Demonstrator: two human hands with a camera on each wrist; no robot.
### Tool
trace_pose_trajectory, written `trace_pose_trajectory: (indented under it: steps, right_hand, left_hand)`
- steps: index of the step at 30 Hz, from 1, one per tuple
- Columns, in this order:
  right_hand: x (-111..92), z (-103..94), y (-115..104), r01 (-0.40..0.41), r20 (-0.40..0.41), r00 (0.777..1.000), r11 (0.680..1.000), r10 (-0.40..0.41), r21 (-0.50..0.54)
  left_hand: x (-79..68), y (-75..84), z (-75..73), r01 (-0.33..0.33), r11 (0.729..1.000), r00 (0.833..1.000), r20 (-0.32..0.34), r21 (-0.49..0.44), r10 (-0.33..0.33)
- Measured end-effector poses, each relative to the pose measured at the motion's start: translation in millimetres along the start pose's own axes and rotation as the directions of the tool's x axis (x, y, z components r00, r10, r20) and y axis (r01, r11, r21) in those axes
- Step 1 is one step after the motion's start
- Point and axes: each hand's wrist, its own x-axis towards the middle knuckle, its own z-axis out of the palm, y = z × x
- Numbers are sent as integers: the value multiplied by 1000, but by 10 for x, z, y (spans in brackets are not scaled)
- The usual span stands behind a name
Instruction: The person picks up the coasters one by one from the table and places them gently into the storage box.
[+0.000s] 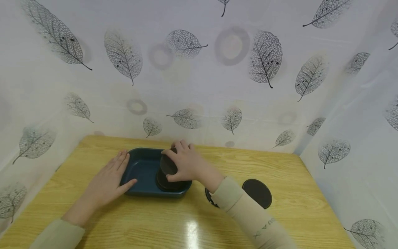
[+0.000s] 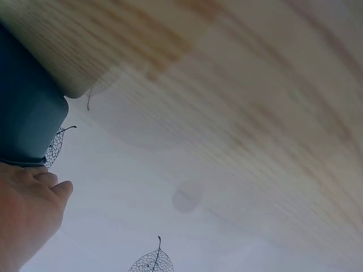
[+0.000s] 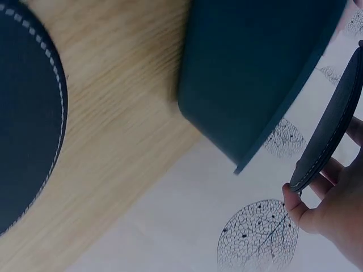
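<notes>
A dark blue rectangular tray with raised walls sits on the wooden table. My left hand rests against its left side, fingers straight along the wall and thumb over the front rim. Over the tray's right half, my right hand holds a round black coaster by its edge, tilted. Light stitching along that coaster shows in the right wrist view. Beneath it, another dark round piece lies in the tray, partly covered by the hand and the held coaster.
Right of the tray, a round black coaster lies flat on the table. Another dark round piece is mostly hidden under the right forearm. A leaf-patterned white curtain stands behind the table and along its sides.
</notes>
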Motion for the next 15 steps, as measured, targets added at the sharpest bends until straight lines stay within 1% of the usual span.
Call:
trace_pose_trajectory:
  steps: [3,8,10,15]
  right_hand:
    - [17,30,-53,12,11,1000,1000,-12,4]
    - [36,85,-128,29,34,999,999,-28,-22]
    - [40,117,-153,38,42,998,999,-37,-27]
    - [43,212,-192,42,69,997,999,-43,4]
  left_hand:
    - [-7,3,6,-1,1000,1000,-7,-4,1]
    - [-14,1,15,-10,1000,1000,-29,-3,9]
    - [-14,2,12,-6,1000,1000,-28,-2,6]
    - [-5,10,-4,3,1000,1000,-7,-2,-3]
